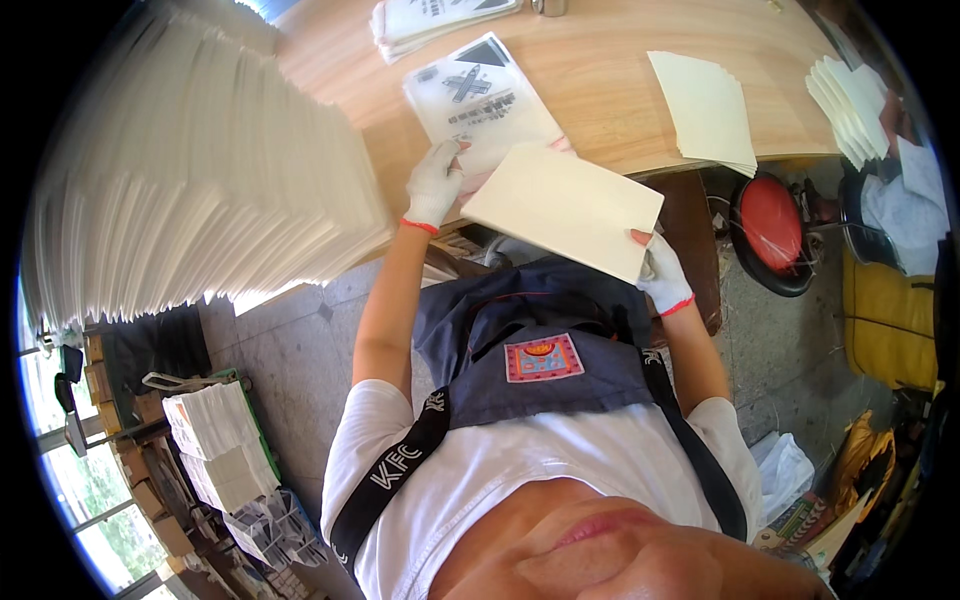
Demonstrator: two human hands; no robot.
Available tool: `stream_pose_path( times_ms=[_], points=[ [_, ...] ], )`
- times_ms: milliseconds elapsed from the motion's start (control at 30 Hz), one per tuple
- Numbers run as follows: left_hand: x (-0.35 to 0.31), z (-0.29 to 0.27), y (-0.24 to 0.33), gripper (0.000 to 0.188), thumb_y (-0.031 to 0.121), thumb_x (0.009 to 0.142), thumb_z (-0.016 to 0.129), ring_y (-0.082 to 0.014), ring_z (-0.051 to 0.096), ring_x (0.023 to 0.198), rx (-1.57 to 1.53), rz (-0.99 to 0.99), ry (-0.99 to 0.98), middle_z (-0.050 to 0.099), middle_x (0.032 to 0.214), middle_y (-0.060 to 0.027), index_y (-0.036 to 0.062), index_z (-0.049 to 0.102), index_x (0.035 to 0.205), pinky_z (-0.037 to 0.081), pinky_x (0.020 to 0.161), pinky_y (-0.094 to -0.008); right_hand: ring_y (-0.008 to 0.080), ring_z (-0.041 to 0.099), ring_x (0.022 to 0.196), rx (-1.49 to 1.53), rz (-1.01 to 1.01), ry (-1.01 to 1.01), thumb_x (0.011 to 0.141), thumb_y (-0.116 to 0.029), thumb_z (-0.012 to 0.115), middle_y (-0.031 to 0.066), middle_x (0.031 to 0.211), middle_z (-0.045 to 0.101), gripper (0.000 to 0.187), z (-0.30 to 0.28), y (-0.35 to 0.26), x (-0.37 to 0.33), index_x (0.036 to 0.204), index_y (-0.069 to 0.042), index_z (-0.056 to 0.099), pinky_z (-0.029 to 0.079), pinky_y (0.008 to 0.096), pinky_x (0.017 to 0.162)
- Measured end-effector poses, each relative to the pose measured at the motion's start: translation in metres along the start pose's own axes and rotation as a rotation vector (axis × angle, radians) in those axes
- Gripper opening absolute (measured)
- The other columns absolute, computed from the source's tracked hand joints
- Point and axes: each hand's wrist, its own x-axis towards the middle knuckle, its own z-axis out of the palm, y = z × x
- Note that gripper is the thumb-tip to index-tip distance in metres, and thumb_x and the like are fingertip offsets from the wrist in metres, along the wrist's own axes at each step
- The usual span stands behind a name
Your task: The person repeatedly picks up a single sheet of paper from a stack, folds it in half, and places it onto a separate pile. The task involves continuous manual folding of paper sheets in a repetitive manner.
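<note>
My right hand point(667, 277), in a white glove with a red cuff, grips the near right corner of a thick cream paper pad point(565, 208), with the thumb on top. The pad is tilted over the table's front edge. My left hand point(434, 184), gloved the same way with bare fingertips, is closed at the near left edge of a clear plastic bag point(480, 95) printed in black. This bag lies flat on the table, and its near right part is hidden under the pad's far left corner. Whether the pad touches the bag I cannot tell.
Tall stacks of cream paper point(200, 180) crowd the table's left side. More printed bags point(435, 22) lie at the back. Fanned cream sheets point(705, 112) rest on the wooden table point(600, 60) to the right. A red round stool point(772, 225) stands on the floor beyond.
</note>
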Motion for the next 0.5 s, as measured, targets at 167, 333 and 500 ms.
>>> stream_pose_path(
  times_ms=[167,333,500],
  points=[
    [-0.005,0.004,-0.011,0.029,-0.005,0.075,0.044,-0.0184,0.056,0.068,-0.062,0.106,-0.053,0.061,0.088,-0.0064,0.0087,0.059,0.096,0.047,0.062,-0.029,0.0062,0.056,0.057,0.14,0.009,-0.013,0.086,-0.012,0.057,0.0052,0.096,0.06,0.033,0.021,0.017,-0.007,0.117,-0.005,0.047,0.042,0.0157,0.04],
    [-0.008,0.006,-0.005,0.031,-0.008,0.073,0.046,-0.0189,0.055,0.066,-0.158,0.178,-0.019,0.061,0.087,-0.0052,0.0077,0.06,0.096,0.046,0.06,-0.029,0.0098,0.054,0.059,0.123,-0.078,0.179,0.087,-0.012,0.054,0.0044,0.087,0.058,0.029,0.055,0.022,-0.012,0.114,-0.005,0.047,0.043,0.0215,0.045],
    [-0.029,0.038,0.002,0.044,-0.005,0.076,0.052,-0.0168,0.058,0.078,-0.251,0.08,0.268,0.058,0.106,-0.0088,0.007,0.048,0.118,0.048,0.067,-0.0275,0.0122,0.045,0.051,0.157,0.062,0.052,0.089,-0.013,0.051,0.0037,0.075,0.052,0.023,0.074,0.029,-0.019,0.11,-0.006,0.046,0.035,0.0227,0.042]
  ],
)
